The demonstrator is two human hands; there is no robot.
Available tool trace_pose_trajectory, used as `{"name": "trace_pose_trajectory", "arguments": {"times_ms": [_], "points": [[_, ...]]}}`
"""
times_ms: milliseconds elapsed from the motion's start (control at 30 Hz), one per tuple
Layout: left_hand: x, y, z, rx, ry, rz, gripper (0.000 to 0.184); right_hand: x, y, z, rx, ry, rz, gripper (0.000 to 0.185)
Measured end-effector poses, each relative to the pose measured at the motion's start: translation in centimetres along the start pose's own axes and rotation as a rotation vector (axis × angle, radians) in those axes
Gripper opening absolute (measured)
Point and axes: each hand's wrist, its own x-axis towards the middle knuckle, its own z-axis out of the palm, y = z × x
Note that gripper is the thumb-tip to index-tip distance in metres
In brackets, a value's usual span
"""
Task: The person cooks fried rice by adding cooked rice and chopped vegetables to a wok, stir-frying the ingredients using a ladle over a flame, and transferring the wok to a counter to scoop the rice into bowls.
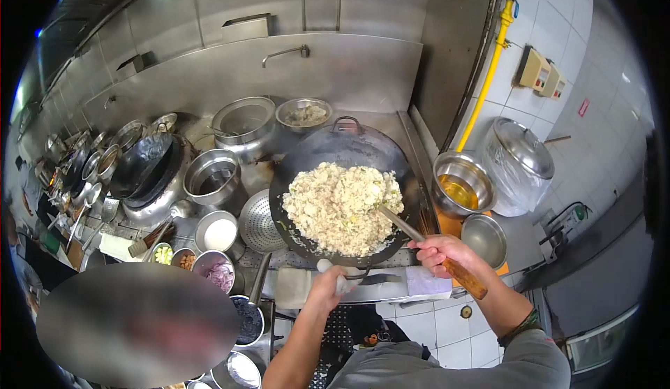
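Note:
A large dark wok [307, 153] holds a big mound of fried rice [335, 207] with bits of green and egg. My left hand [326, 288] is closed at the wok's near rim, around its loop handle with a white cloth [342, 281] in between. My right hand [444, 253] grips a wooden-handled wok utensil [401, 224]. Its metal shaft slopes down into the right side of the rice. The head is buried there, so I cannot tell whether it is a ladle or a spatula.
Left of the wok are a perforated strainer [261, 223], a steel pot [213, 177] and bowls of ingredients, including sliced onion [220, 275]. A bowl of yellow liquid [460, 192] and a steel bowl [484, 241] stand right. Another person, partly blurred, is at lower left.

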Motion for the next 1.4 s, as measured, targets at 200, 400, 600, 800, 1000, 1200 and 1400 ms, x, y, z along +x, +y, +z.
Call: {"name": "trace_pose_trajectory", "arguments": {"times_ms": [200,400,600,800,1000,1200,1400], "points": [[-2.1,4.4,3.0,-0.119,0.125,0.007,0.018,-3.1,-3.7,2.2,-0.307,0.098,-0.023,0.023],[-5.4,4.4,6.3,-0.275,0.219,0.101,0.029,-3.3,-9.6,1.9,-0.502,-0.024,0.096,0.026],[-10.9,1.6,12.1,-0.397,0.495,0.279,0.026,-1.4,-17.2,5.1,-0.799,-0.126,0.176,0.024],[-12.3,-2.2,23.3,-0.598,0.721,0.576,0.029,5.1,-24.1,5.1,-0.999,-0.476,0.319,0.030],[-3.3,-3.8,29.6,-0.605,1.137,0.824,0.034,17.3,-28.2,6.7,-1.017,-0.898,0.670,0.032],[6.1,-4.0,28.2,-0.782,1.538,1.118,0.035,29.7,-21.8,13.6,-0.946,-1.215,1.239,0.030],[8.0,-6.4,24.5,-1.103,1.819,1.368,0.031,29.9,-8.9,20.3,-1.133,-1.293,1.568,0.022]]}}
